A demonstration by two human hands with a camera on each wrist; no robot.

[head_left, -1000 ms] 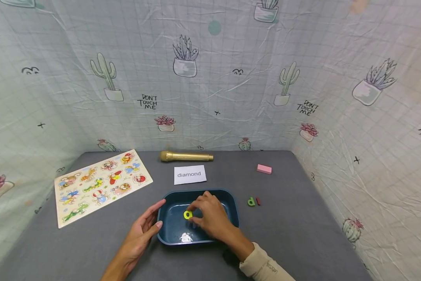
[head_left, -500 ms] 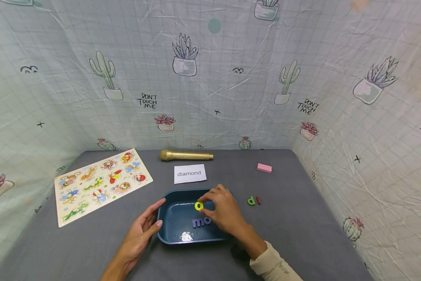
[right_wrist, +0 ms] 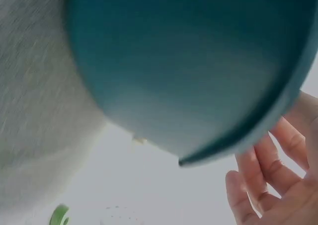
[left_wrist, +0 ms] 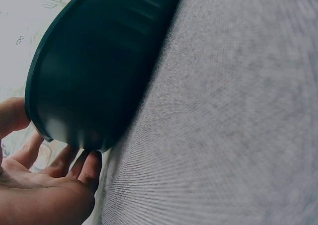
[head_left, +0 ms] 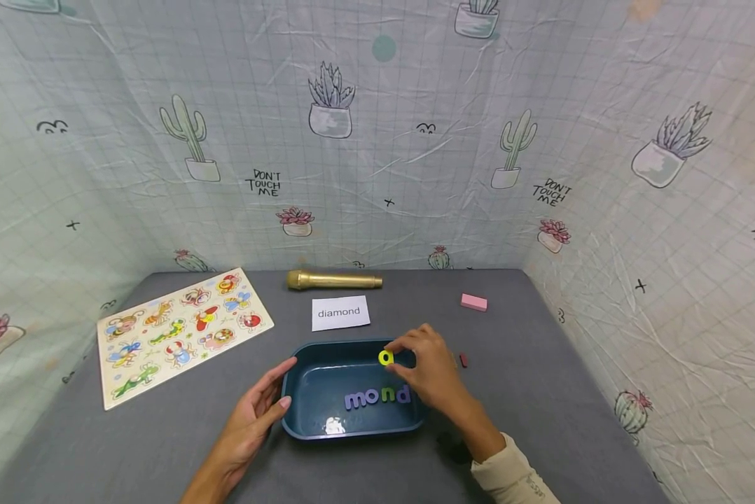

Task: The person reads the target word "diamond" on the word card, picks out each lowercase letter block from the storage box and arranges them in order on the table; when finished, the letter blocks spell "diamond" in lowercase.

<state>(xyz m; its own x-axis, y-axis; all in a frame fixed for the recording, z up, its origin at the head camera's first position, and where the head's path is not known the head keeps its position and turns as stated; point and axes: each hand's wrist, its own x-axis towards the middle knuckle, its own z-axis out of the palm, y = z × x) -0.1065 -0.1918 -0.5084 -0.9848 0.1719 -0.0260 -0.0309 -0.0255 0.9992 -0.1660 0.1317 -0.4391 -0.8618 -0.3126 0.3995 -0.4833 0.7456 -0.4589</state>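
A dark blue tray lies on the table, with letters in its right part: a purple m, a purple o, a green n and a purple d. My left hand holds the tray's left end, thumb at the rim, fingers against the outer wall. My right hand pinches a small yellow letter, rounded with a hole, between thumb and forefinger over the tray's back right. In the right wrist view, the tray wall hides that letter.
Right of the tray lies a red letter; a green letter beside it is mostly hidden by my hand. Behind are a card reading "diamond", a gold microphone and a pink block. An insect puzzle board lies left.
My right hand has moved right and back with the yellow letter, uncovering the letters in the tray and covering the green letter outside it. My left hand has stayed put.
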